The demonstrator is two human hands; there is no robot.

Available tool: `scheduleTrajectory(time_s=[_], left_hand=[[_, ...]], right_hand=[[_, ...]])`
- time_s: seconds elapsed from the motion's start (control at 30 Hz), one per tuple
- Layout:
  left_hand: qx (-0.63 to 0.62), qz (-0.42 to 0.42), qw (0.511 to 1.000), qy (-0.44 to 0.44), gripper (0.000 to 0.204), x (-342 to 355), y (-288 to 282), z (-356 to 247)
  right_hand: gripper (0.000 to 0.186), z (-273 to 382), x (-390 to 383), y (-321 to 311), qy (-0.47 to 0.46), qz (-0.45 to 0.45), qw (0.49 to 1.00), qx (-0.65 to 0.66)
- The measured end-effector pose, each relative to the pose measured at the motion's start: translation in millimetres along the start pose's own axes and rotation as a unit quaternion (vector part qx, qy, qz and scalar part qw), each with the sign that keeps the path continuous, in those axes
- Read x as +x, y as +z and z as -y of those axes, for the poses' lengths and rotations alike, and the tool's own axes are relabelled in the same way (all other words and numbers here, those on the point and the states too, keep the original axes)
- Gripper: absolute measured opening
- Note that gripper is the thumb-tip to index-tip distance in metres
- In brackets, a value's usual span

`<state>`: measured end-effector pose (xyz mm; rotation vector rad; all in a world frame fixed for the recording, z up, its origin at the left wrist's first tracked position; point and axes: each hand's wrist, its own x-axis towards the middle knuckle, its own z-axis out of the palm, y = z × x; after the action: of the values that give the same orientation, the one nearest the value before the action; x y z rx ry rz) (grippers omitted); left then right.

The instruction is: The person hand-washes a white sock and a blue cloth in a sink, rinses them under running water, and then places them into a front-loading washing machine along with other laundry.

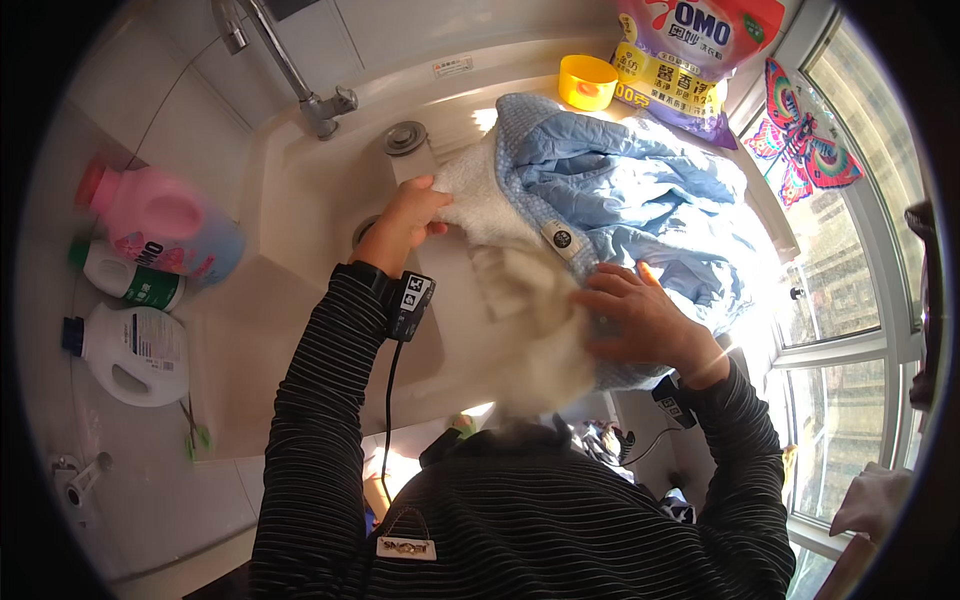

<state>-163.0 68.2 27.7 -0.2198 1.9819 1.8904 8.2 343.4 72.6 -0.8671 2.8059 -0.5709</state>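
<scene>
A light blue garment (600, 165) with white fleece lining and a dotted trim lies bunched over the right side of the sink. A small pale label with a dark round print is on its trim. My left hand (405, 215) is closed, pinching the edge of the white fleece (470, 195) above the basin. Over the near side of the blue cloth, my right hand (650, 315) has its fingers stretched out and apart, resting on or just above the fabric. Between my hands, a cream fleece part (540, 320) is smeared by motion.
The beige sink (300, 190) has a chrome tap (318, 110) at the back. Pink (165, 220), green-labelled (130, 275) and white bottles (135, 355) stand left. Behind the garment are a yellow cup (587, 82) and a detergent bag (690, 60). A butterfly decoration (805, 135) hangs by the window.
</scene>
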Motion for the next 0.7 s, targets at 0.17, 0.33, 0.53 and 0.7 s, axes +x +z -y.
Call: scheduleTrajectory(time_s=[0.17,0.33,0.53,0.7], left_hand=[[-0.151,0.039,0.988,-0.009,0.038,17.9,-3.2,14.3],[-0.346,0.138,0.924,-0.088,0.040,31.6,-1.0,10.2],[-0.289,0.136,0.944,-0.078,0.037,28.9,20.5,9.6],[-0.046,-0.020,0.971,0.232,0.053,39.9,13.6,1.1]], right_hand=[[0.040,-6.5,29.1,-32.6,0.018,0.006,1.000,0.002],[0.049,-27.5,111.0,-39.1,-0.092,-0.134,0.985,-0.061],[0.051,-60.8,148.0,-19.5,0.050,-0.004,0.994,-0.093],[0.054,-85.2,146.4,-30.8,0.013,-0.054,0.998,0.017]])
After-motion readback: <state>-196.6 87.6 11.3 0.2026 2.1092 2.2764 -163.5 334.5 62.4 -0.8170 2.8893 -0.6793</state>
